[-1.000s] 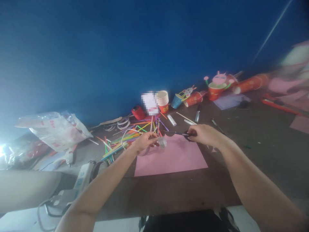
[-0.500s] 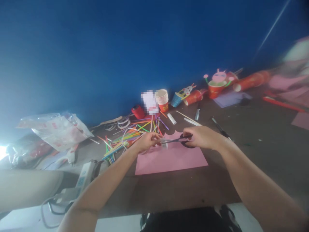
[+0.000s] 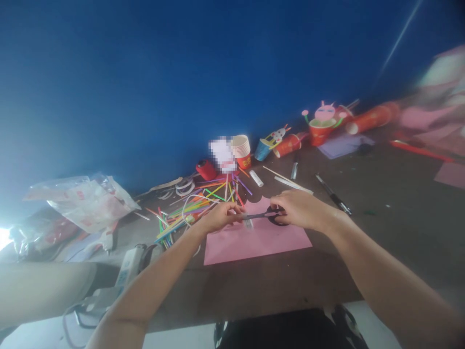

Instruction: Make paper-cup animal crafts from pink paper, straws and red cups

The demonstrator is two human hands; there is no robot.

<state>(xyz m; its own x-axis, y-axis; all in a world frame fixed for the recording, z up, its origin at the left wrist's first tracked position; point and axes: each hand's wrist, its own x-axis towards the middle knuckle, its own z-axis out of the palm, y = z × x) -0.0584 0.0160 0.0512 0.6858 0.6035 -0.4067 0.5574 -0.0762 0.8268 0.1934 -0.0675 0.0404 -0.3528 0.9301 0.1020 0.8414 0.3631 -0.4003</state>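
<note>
Dark-handled scissors [image 3: 259, 214] are in my right hand [image 3: 296, 208], its fingers closed around the finger loops. Their blades point left and look nearly closed. My left hand [image 3: 223, 216] is pinched at the blade tips; whether it grips the tips or a small piece there I cannot make out. Below both hands lies a sheet of pink paper [image 3: 257, 245] with curved cut-outs along its far edge. A small pale, see-through item [image 3: 248, 223] shows on or just above the paper, under the blades.
Coloured sticks [image 3: 178, 218] and a white cable lie left of the paper. Behind stand stacked paper cups [image 3: 241, 149], a red spool [image 3: 206, 170] and a cup figure [image 3: 322, 127]. A white tube [image 3: 256, 178] and pen [image 3: 332, 194] lie nearby. A power strip [image 3: 129, 265] is front left.
The scissors stay between my hands, and their blades look slightly lower and closer together. My right hand has shifted a little left. The whole view has moved slightly.
</note>
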